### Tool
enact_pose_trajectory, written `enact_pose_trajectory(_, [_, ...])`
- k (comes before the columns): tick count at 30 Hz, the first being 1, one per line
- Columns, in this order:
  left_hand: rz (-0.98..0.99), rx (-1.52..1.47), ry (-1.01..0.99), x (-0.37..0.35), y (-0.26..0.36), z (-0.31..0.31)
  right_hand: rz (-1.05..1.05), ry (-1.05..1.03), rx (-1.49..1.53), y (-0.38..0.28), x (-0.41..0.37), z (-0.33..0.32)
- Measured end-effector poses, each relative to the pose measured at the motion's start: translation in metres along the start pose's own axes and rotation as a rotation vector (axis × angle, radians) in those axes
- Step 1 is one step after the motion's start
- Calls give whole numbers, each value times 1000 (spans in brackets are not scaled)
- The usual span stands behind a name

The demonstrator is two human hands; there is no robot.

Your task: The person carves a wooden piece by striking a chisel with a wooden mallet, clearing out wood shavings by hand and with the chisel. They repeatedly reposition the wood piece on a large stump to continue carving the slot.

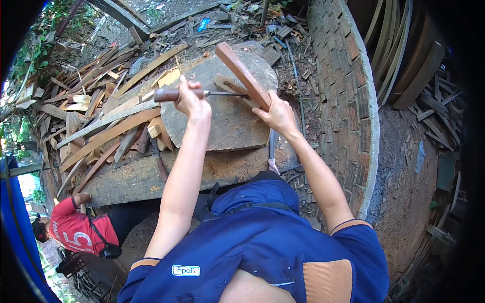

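My left hand (193, 101) is wrapped round the dark wooden handle (166, 95) of a tool with a thin metal blade (225, 93). The blade points right, and its end reaches the wood near my right hand. My right hand (279, 117) grips the lower end of a reddish-brown wooden bar (241, 73), which slants up and left. A lighter, rough wood piece (226, 82) lies beside and partly under the bar. Both are over a round wooden block (227, 129). The exact shape of the blade tip cannot be made out.
Wood offcuts (108, 118) are heaped at the left. A thick beam (131, 179) runs below the block. A curved brick wall (348, 101) stands at the right. At the lower left is another person in a red shirt (83, 227), with one hand on the beam.
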State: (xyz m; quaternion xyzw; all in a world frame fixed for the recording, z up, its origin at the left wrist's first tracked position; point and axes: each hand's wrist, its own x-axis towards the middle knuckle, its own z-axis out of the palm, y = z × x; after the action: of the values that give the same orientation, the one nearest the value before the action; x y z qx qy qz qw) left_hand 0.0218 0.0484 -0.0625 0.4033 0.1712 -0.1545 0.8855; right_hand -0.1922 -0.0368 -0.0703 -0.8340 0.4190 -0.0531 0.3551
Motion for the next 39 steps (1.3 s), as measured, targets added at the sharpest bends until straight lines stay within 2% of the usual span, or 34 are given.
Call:
enact_pose_trajectory(1, [-90, -55, 127, 13, -2, -9, 1, 1, -2, -1, 1, -1])
enact_pose_trajectory(3, [-196, -87, 99, 25, -1, -25, 42, -5, 22, -3, -1, 0])
enact_pose_trajectory(5, [-192, -101, 96, 26, -4, -24, 40, 15, 19, -2, 0, 2])
enact_pose_trajectory(7, [79, 2, -220, 8, 5, -8, 35, 25, 18, 1, -1, 2])
enact_pose_trajectory(9, [164, 39, -418, -23, 20, 17, 50, -9, 40, 1, 2, 1])
enact_pose_trajectory(11, [120, 119, -541, -34, 26, 30, 43, -13, 36, 2, 3, 1])
enact_pose_trajectory(13, [58, 175, -746, -44, 26, 35, 41, -10, 31, 1, 3, 0])
enact_pose_trajectory(16, [108, 308, -856, -59, 16, 37, 52, -15, 12, -1, 0, -1])
enact_pose_trajectory(21, [127, 353, -895, -62, 8, 35, 42, 5, 32, -3, 0, 0])
enact_pose_trajectory(23, [199, 451, -937, -65, 5, 34, 40, 0, 21, -3, 1, 0])
enact_pose_trajectory(28, [239, 596, -981, -72, 1, 35, 23, 1, 35, -2, 1, 1])
enact_pose_trajectory(37, [323, 531, -930, -74, -6, 33, 30, 10, 51, 5, 4, 8])
enact_pose_trajectory(39, [355, 550, -927, -78, -8, 35, -35, 89, -9, 10, 6, 10])
